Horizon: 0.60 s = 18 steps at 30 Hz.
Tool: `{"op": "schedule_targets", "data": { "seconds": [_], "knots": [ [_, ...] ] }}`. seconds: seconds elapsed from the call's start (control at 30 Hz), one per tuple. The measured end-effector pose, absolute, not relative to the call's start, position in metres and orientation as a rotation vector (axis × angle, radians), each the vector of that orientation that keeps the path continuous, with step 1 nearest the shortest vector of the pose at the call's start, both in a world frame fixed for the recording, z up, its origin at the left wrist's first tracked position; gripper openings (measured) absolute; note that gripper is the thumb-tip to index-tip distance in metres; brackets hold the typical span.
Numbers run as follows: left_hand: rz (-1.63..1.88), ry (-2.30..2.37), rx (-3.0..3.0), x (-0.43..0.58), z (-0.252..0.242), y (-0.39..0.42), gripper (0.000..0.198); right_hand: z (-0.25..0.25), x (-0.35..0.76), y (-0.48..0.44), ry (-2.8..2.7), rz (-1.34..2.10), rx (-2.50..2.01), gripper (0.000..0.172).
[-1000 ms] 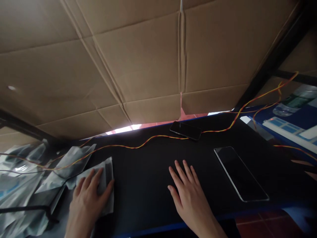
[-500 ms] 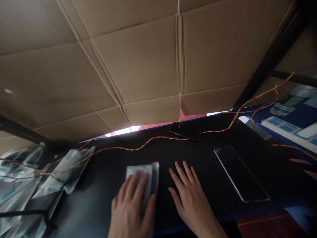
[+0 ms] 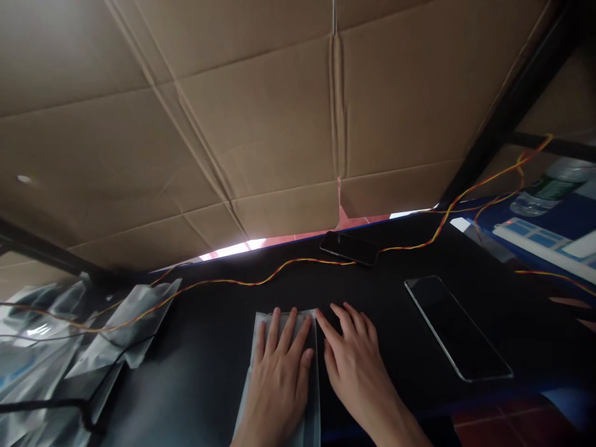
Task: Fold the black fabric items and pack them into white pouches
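Note:
A translucent plastic bag [image 3: 313, 372] lies on the black table surface, partly hidden under my left hand [image 3: 279, 372]. That hand is flat on it with the fingers spread. My right hand [image 3: 356, 360] rests just to its right, its index fingertip at the bag's top right corner and the other fingers slightly bent. To the right of my hands lies a phone with a pale edge [image 3: 456, 326], dark screen up. Farther back is a smaller dark phone [image 3: 349, 247], touching a red and yellow twisted wire [image 3: 251, 284].
More clear plastic bags [image 3: 135, 316] lie at the left, with a black cable [image 3: 46, 405] near them. Brown cardboard [image 3: 261, 124] stands behind the table. At the right are a water bottle [image 3: 549, 189], a white and blue item [image 3: 544, 245] and part of another person's fingers [image 3: 572, 302].
My left hand and the bag have moved to the right, and the hand lies flatter. My right index finger has come to the bag's corner.

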<state>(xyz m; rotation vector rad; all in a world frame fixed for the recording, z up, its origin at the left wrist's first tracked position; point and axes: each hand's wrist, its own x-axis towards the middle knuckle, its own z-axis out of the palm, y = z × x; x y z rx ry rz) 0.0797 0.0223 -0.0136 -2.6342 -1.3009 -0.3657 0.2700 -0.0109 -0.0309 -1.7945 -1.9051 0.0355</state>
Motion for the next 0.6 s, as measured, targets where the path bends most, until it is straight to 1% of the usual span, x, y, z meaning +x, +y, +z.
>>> {"op": "schedule_targets", "data": {
  "seconds": [0.2, 0.37, 0.6],
  "knots": [
    [-0.406, -1.347, -2.627, 0.082, -0.017, 0.019, 0.06, -0.017, 0.269, -0.009, -1.904, 0.115, -1.71, 0.049],
    [-0.416, -1.391, -2.616, 0.084, -0.016, 0.02, 0.057, -0.013, 0.266, -0.021, -1.93, 0.138, -1.648, 0.043],
    [-0.377, -1.459, -2.57, 0.088, -0.02, 0.016, 0.06, -0.017, 0.256, -0.043, -1.899, 0.141, -1.586, 0.029]
  ]
}}
